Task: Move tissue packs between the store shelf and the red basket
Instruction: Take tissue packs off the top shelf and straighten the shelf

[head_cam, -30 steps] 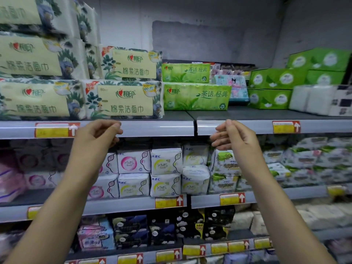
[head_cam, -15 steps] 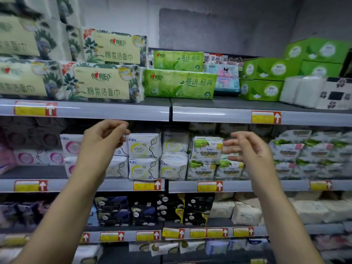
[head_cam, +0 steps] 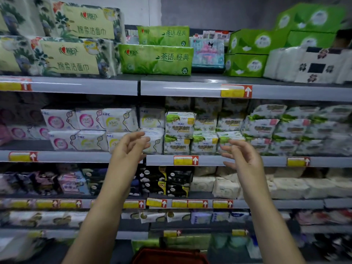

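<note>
Plainly, the long green plastic-wrapped tissue pack lies on the top grey metal shelf, far from and above both hands, with a second like it stacked behind. Only the rim of the red plastic basket shows at the near bottom edge; what it holds cannot be told. The left hand and right hand hang empty before the second shelf, fingers loosely spread, touching nothing. No pack is being carried, so I judge the next transfer is not yet begun. Left of the green pack sit cream floral-printed packs, right of it green cardboard boxes. Small white pad packets crowd the shelf behind the hands; nothing blocks an upward reach.
</note>
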